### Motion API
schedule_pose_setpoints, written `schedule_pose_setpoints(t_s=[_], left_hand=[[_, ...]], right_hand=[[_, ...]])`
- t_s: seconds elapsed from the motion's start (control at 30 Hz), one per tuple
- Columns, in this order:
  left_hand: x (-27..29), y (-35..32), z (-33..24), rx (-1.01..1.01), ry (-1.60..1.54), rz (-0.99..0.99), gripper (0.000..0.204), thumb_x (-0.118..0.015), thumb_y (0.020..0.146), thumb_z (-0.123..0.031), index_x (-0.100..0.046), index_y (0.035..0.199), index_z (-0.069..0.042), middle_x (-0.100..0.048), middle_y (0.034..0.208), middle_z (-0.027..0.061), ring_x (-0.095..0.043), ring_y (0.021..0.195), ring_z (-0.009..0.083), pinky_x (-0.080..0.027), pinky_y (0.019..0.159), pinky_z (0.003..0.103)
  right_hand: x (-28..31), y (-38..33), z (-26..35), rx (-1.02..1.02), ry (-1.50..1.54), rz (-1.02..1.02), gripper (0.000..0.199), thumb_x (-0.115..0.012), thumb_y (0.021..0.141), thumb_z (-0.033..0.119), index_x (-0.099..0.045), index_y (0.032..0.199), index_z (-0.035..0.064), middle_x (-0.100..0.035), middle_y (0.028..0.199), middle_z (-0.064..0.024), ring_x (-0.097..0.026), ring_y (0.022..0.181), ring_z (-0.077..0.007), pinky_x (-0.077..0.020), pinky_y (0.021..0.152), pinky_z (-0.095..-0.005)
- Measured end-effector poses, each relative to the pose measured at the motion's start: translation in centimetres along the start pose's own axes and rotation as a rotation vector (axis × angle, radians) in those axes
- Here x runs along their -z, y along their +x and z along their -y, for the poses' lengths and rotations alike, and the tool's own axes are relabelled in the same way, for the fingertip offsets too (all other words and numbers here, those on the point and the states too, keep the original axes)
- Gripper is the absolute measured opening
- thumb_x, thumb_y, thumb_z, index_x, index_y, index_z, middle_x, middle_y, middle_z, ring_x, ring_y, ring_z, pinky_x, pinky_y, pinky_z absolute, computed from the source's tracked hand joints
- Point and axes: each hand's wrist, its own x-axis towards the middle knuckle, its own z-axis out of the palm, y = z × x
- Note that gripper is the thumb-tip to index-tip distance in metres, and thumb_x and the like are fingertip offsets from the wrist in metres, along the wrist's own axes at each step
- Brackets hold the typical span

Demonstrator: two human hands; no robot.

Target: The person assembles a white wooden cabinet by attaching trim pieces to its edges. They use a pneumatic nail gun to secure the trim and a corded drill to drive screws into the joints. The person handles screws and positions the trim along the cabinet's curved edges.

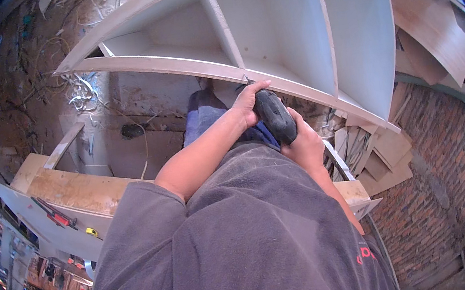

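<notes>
Left hand (247,103) and right hand (305,143) grip 1 black power tool (276,117). Front end near white shelving unit (293,25).

I have both hands out in front of my belly, near each other, closed in a two-handed hold. My bare left forearm (204,154) slants up and rightward from a short grey sleeve (142,215), the elbow bent out to the side. My left hand (247,106) is the more forward one, its thumb (260,86) stretched over to the right, most of its fingers hidden from me. My right hand (305,144) sits lower and closer in, curled inward from the right. Behind it my right forearm (336,193) angles down and outward, partly covered by my shirt (255,230).
</notes>
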Motion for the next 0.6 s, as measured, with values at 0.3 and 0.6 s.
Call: schedule_pose_setpoints(t_s=[0.3, 0.6], left_hand=[[-0.1, 1.4, -1.0, -0.130, 0.004, -0.039, 0.023, -0.078, 0.086, -0.012, -0.062, 0.101, -0.002, -0.069, 0.081, 0.0124, -0.070, 0.071, 0.0247, -0.062, 0.069, 0.043], [-0.2, 0.9, -0.1, -0.158, -0.022, -0.063, 0.017, -0.076, 0.086, -0.007, -0.063, 0.097, -0.003, -0.067, 0.078, 0.0101, -0.068, 0.065, 0.0216, -0.061, 0.064, 0.038]], right_hand=[[0.4, 0.2, 0.6, -0.031, -0.037, 0.044, 0.081, -0.085, 0.070, 0.021, -0.052, 0.143, 0.0253, -0.073, 0.107, -0.0139, -0.072, 0.097, -0.0397, -0.0577, 0.078, -0.0517], [0.9, -0.2, 1.0, -0.056, -0.039, 0.071, 0.080, -0.083, 0.068, 0.014, -0.053, 0.141, 0.0262, -0.074, 0.108, -0.0138, -0.072, 0.098, -0.0398, -0.0573, 0.078, -0.0517]])
